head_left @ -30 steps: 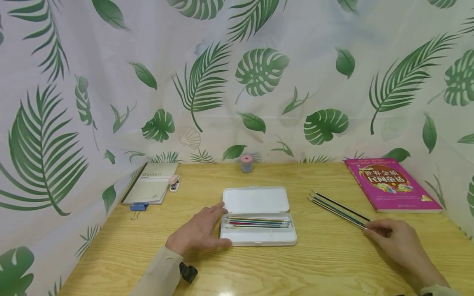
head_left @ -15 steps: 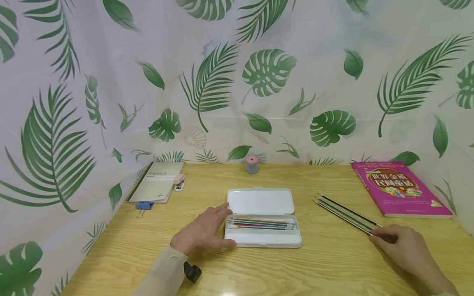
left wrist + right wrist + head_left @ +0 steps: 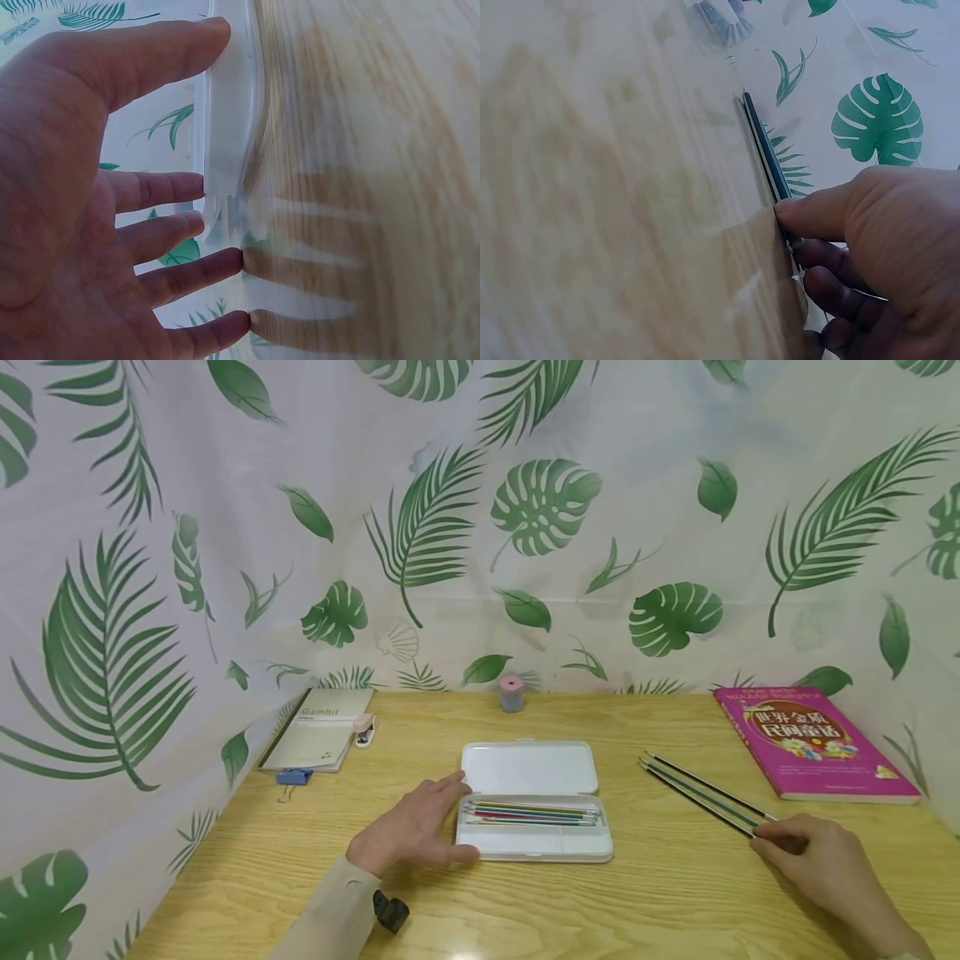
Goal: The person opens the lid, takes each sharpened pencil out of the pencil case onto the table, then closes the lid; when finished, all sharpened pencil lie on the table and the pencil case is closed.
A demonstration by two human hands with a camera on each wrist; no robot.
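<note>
A white pencil case (image 3: 528, 857) lies with its lid (image 3: 528, 768) folded back, and several coloured pencils (image 3: 532, 815) rest in its rear compartment. My left hand (image 3: 412, 831) is at the case's left end, fingers spread and fairly straight. The left wrist view has the thumb (image 3: 180, 46) at the side of the case (image 3: 234, 97), with two fingertips down at the table. On the right, my right hand (image 3: 821, 860) pinches the near ends of three dark pencils (image 3: 701, 792) between thumb and fingers. Their points fan slightly toward the back left, low over the table.
A pink book (image 3: 813, 743) lies at the back right. On the back left are a notebook (image 3: 315, 731), a small pink-and-white stapler (image 3: 364, 731) and a blue binder clip (image 3: 294, 777). A pink-topped container (image 3: 512, 693) stands near the leaf-patterned curtain (image 3: 450, 527).
The whole head view has shifted slightly right as the camera turned. Both hands, the case and the pencils keep about the same places relative to each other.
</note>
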